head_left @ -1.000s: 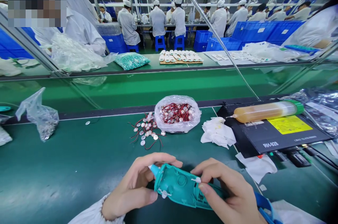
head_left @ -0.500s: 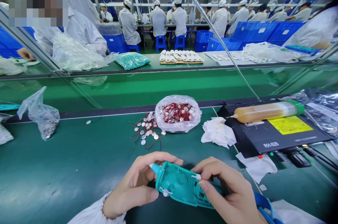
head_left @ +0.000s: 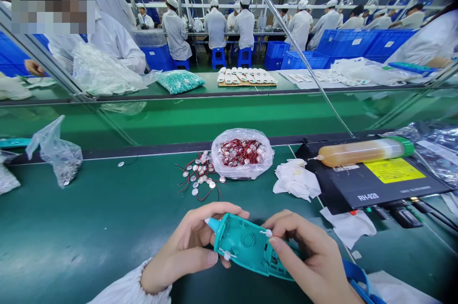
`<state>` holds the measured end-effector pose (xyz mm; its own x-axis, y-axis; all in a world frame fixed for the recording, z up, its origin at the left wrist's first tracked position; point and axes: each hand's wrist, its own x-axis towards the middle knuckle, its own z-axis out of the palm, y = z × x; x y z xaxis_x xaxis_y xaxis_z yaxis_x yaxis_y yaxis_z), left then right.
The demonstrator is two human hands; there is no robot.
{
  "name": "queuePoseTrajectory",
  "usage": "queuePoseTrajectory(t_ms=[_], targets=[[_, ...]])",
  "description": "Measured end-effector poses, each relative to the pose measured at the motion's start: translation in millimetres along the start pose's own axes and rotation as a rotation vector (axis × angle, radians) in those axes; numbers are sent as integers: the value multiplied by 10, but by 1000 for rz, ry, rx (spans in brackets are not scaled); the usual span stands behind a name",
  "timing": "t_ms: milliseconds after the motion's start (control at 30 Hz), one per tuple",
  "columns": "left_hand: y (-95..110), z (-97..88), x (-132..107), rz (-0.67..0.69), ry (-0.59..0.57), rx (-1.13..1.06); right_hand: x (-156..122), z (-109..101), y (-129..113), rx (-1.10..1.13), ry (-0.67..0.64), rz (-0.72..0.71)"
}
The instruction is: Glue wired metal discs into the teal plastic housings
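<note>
A teal plastic shell (head_left: 246, 242), open side up with a ring and ribs inside, lies tilted between my hands. My left hand (head_left: 193, 242) grips its narrow end, where a pale blue cone-shaped tip (head_left: 212, 224) sticks out. At the far edge, the thumb and forefinger of my right hand (head_left: 304, 251) pinch a small white plastic piece (head_left: 266, 233). A similar white piece (head_left: 225, 254) sits on the near edge by my left thumb. The shell's right end is hidden behind my right hand.
Beyond my hands, a plastic bag (head_left: 265, 161) holds red-wired metal discs, with loose discs (head_left: 200, 175) beside it. Crumpled white tissue (head_left: 296, 180) lies right of them. An amber-filled syringe barrel (head_left: 361, 152) rests on a black box (head_left: 386, 194). Co-workers sit beyond.
The shell has shifted slightly right and tipped a little in my hands. The near white piece now lies closer against the shell. My right fingers stay at the far white piece.
</note>
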<state>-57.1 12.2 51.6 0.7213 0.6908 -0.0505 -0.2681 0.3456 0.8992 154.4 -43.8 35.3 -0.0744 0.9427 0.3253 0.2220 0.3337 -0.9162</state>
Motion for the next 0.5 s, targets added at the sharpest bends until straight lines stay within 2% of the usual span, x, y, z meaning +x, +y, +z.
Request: queuePoseTrajectory(t_ms=[167, 500], targets=[[20, 42, -1, -30, 54, 0, 25, 20, -12, -17, 47, -33], [9, 31, 3, -29, 48, -5, 26, 24, -21, -37, 65, -17]])
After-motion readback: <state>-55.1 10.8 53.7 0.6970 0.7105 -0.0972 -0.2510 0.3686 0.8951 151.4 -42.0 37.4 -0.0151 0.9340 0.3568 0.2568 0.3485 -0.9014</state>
